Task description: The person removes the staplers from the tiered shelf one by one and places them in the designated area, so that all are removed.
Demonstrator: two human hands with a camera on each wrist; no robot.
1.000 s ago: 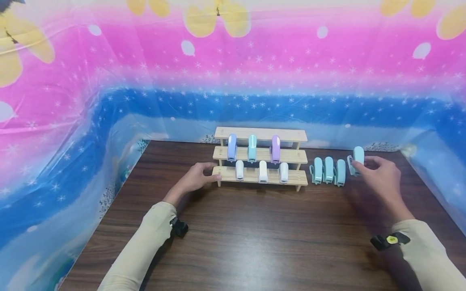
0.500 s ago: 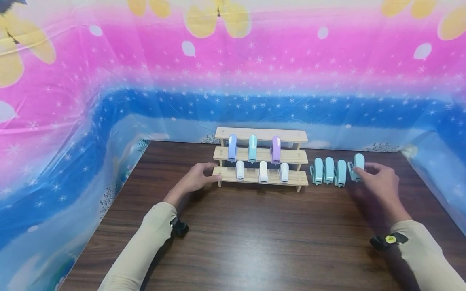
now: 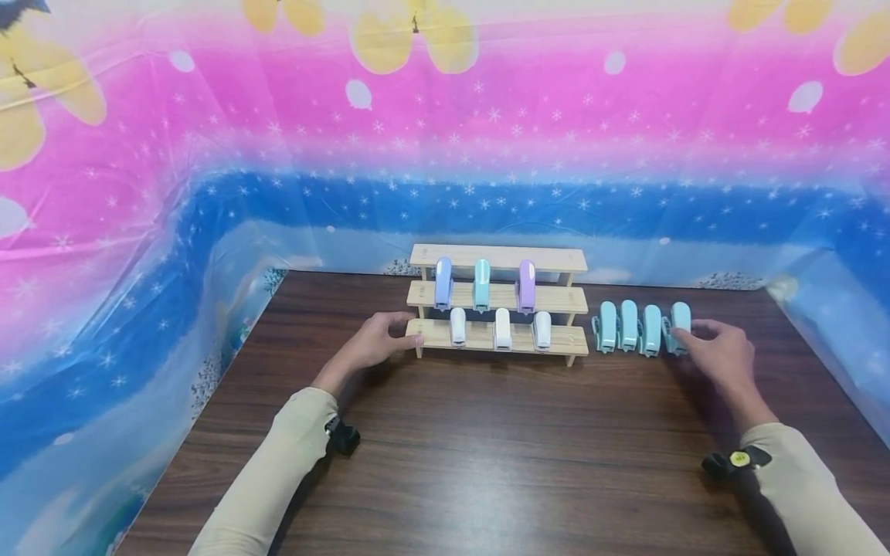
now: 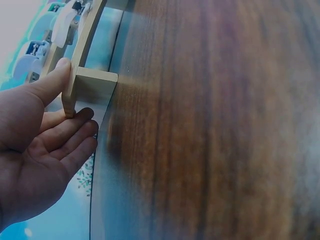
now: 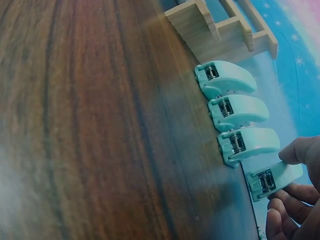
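My left hand holds the left end of the lowest step of a three-tier wooden display stand. In the left wrist view its thumb lies on top of the board and the fingers are at the end and below. At the right, my right hand pinches a teal mini stapler between thumb and fingers. That stapler stands at the right end of a row, beside three other teal staplers. In the right wrist view it is slightly apart from its neighbour.
On the middle step stand a blue stapler, a teal one and a purple one. Three white staplers are on the bottom step. A printed cloth hangs behind the dark wooden table.
My right hand has lowered the teal stapler and brought it slightly left, to the end of the teal row. The left hand has stayed on the stand.
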